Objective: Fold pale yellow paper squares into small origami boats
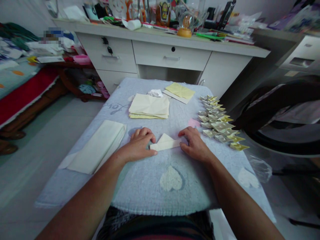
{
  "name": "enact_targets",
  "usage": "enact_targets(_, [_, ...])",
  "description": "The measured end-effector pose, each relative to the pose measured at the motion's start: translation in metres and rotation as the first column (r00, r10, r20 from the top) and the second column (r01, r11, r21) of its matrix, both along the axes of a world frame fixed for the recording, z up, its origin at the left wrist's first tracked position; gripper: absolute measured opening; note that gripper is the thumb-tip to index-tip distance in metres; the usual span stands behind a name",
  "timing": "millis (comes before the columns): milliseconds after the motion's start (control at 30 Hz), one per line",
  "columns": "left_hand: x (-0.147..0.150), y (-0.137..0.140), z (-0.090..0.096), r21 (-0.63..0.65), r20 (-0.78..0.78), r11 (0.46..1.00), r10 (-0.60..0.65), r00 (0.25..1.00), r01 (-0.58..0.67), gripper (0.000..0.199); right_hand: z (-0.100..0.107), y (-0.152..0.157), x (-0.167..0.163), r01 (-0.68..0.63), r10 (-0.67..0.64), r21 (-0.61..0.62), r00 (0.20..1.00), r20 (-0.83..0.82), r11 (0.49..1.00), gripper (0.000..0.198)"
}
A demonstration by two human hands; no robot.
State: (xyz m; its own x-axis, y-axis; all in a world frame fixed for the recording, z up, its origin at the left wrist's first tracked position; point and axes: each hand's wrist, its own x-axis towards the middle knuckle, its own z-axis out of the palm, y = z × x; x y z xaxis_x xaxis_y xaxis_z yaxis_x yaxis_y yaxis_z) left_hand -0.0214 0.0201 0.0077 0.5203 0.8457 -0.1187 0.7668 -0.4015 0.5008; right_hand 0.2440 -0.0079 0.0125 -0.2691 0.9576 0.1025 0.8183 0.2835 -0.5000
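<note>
A small cream folded paper (166, 143) lies on the cloth-covered table between my two hands. It has a long straight band along the bottom and a pointed peak on top. My left hand (140, 145) rests at its left end, thumb by the lower corner and index finger apart from the thumb. At the right end is my right hand (194, 144), its thumb touching the tip of the band and its index finger raised away. Neither hand is closed around the paper. Several small folded paper boats (220, 126) stand in rows to the right.
A stack of creased cream and yellow sheets (149, 106) lies ahead. Behind it are a crumpled white paper (155, 93) and a yellow sheet (180, 90). Larger folded paper (97, 146) is at left. A cluttered white desk (172, 53) stands beyond, a washing machine (300, 60) at right.
</note>
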Motion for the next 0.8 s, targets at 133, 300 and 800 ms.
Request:
enact_targets(133, [0.004, -0.001, -0.003, 0.046, 0.006, 0.999, 0.008, 1.000, -0.008, 0.038, -0.002, -0.003, -0.017, -0.059, 0.058, 0.028, 0.998, 0.023, 0.998, 0.036])
enact_targets(300, [0.008, -0.003, 0.000, 0.035, 0.030, 0.999, -0.035, 0.999, 0.034, 0.028, -0.008, -0.003, -0.025, -0.101, 0.100, 0.023, 0.992, 0.072, 0.995, 0.045])
enact_targets(800, [0.021, -0.006, 0.009, -0.279, 0.686, 0.959, 0.236, 0.688, -0.052, 0.037, -0.005, -0.002, -0.021, -0.117, -0.087, -0.264, 0.754, -0.651, 0.957, 0.022])
